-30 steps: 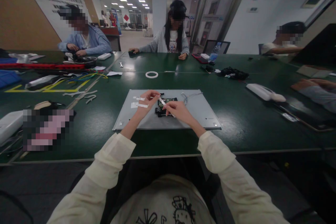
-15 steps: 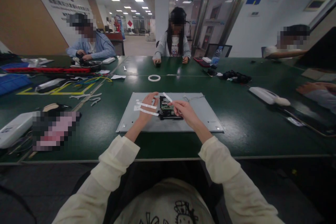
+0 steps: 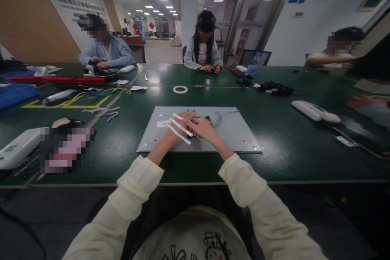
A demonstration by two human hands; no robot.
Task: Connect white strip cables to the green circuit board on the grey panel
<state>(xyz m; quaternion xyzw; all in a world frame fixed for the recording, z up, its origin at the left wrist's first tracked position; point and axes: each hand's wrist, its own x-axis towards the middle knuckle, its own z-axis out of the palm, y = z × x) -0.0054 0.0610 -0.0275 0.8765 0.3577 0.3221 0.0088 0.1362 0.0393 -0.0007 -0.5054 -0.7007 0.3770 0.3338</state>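
Note:
A grey flat panel (image 3: 234,134) lies on the green table, with a black device with a circuit board (image 3: 208,118) on its middle, mostly hidden under my hands. My left hand (image 3: 178,128) rests palm down over the device's left side, fingers stretched out. Several white tape strips (image 3: 179,131) lie across its back. My right hand (image 3: 203,127) touches the left one, its fingers pinched at the end of a strip. A thin grey cable (image 3: 218,118) curls on the panel to the right.
A white tape roll (image 3: 180,89) and a small wrench (image 3: 146,78) lie beyond the panel. White cable pieces (image 3: 112,113) and a pink pouch (image 3: 68,148) are at the left. A white handheld device (image 3: 307,109) is at the right. Several people sit around the table.
My right hand has moved left with its strip, onto the back of my left hand. My left hand has turned flatter over the device. The person opposite has brought both hands together.

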